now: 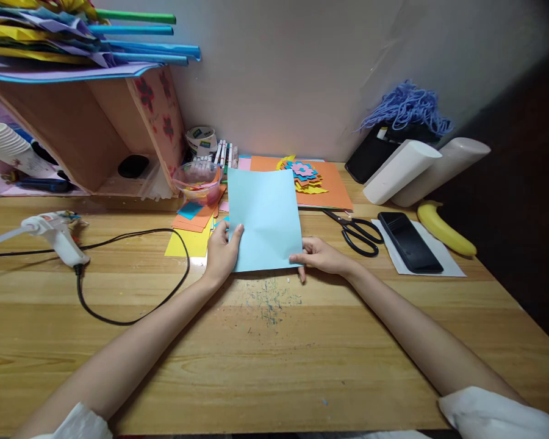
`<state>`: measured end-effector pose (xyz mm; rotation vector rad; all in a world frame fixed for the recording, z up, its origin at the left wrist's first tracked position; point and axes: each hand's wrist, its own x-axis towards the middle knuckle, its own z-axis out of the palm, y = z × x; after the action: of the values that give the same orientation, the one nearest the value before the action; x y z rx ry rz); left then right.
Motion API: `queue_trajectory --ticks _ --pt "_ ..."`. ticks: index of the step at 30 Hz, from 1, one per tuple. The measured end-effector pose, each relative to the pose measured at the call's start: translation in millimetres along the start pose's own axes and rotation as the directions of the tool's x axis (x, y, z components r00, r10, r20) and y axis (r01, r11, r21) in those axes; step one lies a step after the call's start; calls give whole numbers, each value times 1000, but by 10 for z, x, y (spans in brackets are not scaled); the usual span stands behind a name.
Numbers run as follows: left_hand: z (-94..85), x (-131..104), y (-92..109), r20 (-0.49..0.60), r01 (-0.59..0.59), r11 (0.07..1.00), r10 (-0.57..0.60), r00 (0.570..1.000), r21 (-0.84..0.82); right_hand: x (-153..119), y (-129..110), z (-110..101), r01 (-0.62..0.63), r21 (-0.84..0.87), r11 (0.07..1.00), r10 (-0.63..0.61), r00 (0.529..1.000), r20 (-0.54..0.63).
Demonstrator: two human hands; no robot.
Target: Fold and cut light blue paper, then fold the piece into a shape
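Note:
A light blue sheet of paper (265, 216) is held up off the table, tilted toward me. My left hand (222, 253) grips its left edge, thumb in front and fingers behind. At the lower right corner my right hand (319, 255) pinches the sheet between thumb and fingers. Behind the sheet lie a layered paper flower (304, 172) and orange paper (336, 186), both partly covered. Left of it are orange paper pieces (194, 221) and yellow paper (178, 242). Black-handled scissors (357, 235) rest beyond my right hand.
A white glue gun (57, 236) with a looping black cord (119, 322) lies at left. A decorated box (158, 122) and a plastic tub (199, 183) stand behind. On the right are a phone (409, 242), a banana (446, 228) and white rolls (400, 172). The wooden table (265, 366) bears blue-green marks.

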<state>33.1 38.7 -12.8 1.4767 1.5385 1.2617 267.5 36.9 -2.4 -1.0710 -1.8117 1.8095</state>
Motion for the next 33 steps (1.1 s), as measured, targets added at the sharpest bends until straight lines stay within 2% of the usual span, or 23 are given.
queue_trajectory --ticks 11,20,26,33 --pt "13 4 -10 19 12 1000 -11 1000 -24 24 29 20 25 111 994 -22 999 -26" --pt "23 8 -50 46 7 1000 -6 999 -17 19 48 14 -13 118 993 17 999 -28" --pt "17 8 -57 49 5 1000 -5 999 12 36 59 26 -4 116 993 14 996 -85" --pt "16 9 -84 70 -3 1000 2 998 12 28 71 25 -29 133 991 38 997 -67"
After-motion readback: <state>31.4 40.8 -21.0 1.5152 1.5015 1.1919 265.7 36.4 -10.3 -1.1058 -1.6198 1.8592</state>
